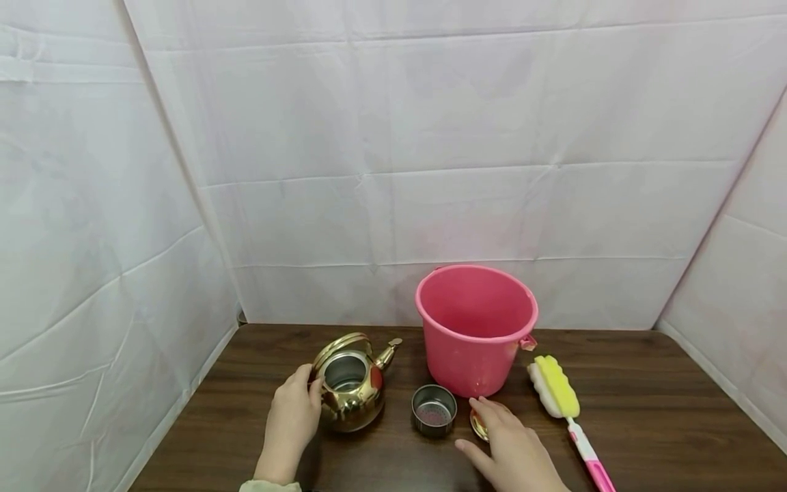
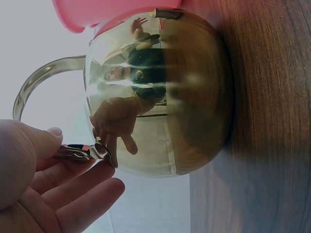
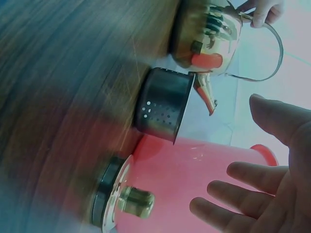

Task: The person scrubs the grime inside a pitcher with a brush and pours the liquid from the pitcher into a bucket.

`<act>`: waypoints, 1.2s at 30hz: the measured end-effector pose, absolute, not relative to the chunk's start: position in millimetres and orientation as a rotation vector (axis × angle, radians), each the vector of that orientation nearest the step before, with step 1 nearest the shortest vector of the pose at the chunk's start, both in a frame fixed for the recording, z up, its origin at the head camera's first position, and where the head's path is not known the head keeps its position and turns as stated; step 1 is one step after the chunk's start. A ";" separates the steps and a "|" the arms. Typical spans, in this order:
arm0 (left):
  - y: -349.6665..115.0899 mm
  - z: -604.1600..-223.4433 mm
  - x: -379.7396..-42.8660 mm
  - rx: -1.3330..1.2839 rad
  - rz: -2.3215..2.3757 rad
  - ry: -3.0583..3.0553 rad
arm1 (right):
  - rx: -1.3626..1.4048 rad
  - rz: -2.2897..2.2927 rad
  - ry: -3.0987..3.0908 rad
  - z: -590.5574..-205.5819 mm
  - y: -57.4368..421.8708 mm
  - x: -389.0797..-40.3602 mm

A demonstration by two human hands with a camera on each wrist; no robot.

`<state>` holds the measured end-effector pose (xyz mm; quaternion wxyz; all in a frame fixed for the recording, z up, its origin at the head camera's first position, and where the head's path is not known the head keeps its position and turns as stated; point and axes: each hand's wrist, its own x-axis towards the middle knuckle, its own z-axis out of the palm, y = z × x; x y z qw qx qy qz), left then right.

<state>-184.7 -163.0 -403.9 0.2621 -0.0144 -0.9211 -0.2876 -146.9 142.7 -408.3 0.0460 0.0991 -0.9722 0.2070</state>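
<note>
A shiny gold kettle (image 1: pixel 356 408) stands lidless on the dark wooden table, its spout pointing right toward the bucket. My left hand (image 1: pixel 293 414) pinches the near end of its curved handle (image 2: pixel 40 80) between thumb and fingers, close to the kettle's shoulder. To the right sits a small steel strainer (image 1: pixel 434 410) with a perforated bottom and side. Beside it lies the kettle's gold lid (image 1: pixel 478 426), knob up, partly covered in the head view by my right hand (image 1: pixel 513 447). That hand hovers over the lid with spread fingers and holds nothing.
A pink bucket (image 1: pixel 467 359) stands behind the strainer and lid. At the right lies a yellow and white sponge brush (image 1: pixel 556 386) with a pink and white handle. White cloth (image 1: pixel 393 137) hangs around the wooden table (image 1: pixel 664 403) at the back and sides.
</note>
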 end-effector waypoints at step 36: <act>-162.7 -404.6 -184.4 -0.031 -0.781 -2.483 | 0.532 0.641 -2.815 -392.1 103.7 -163.9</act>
